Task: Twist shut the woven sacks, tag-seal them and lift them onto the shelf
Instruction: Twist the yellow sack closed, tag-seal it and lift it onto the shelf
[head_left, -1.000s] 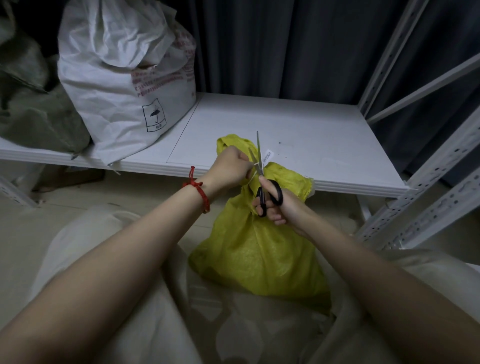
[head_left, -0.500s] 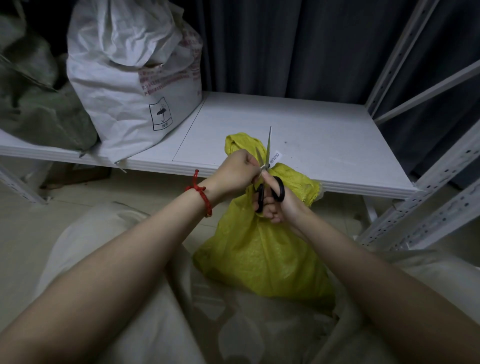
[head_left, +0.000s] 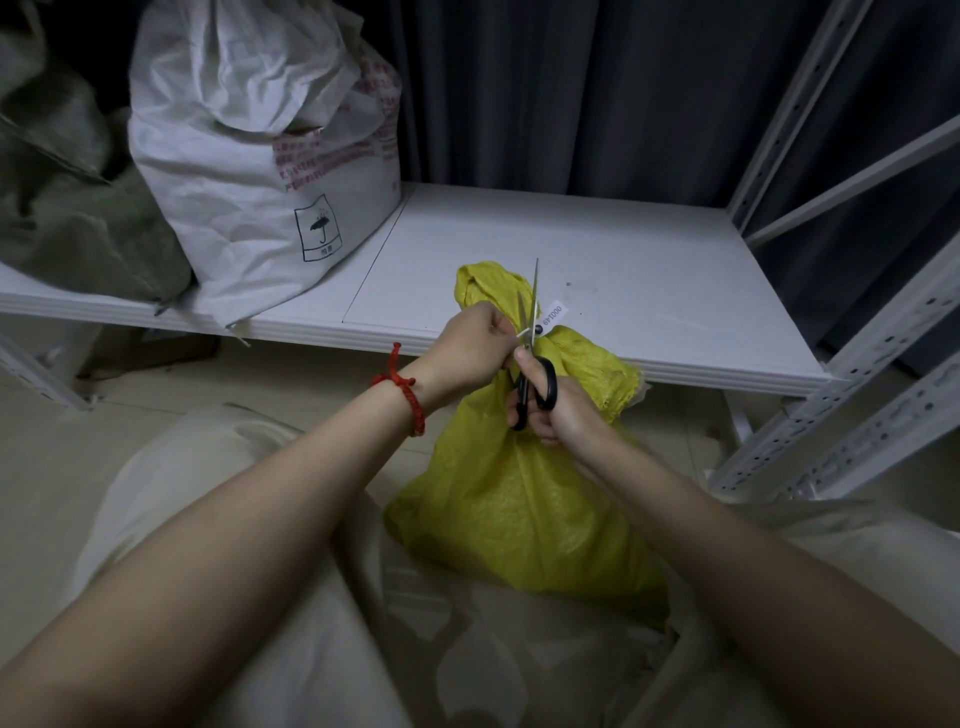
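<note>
Yellow woven sack (head_left: 519, 519): left fingers (head_left: 497, 328) pinch its thin white tie (head_left: 521, 335), right fingers (head_left: 522, 358) grip black-handled scissors (head_left: 543, 387).

Bare forearms, red braided cord bracelet (head_left: 405, 395) on left wrist, pale beige trousers (head_left: 270, 597)

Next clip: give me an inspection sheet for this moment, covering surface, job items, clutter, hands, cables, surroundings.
Surface: white shelf board, sacks at its left end.
Job's things: yellow sack upright on the floor, neck tied, numbered tag attached; white sack and green sack on the shelf.
Clutter: nothing seen.
Grippers: left hand pinches the tie tail; right hand holds scissors, blades parted at it.
Cables: nothing seen.
Surroundings: dark curtain behind, slotted shelf upright at right.
</note>
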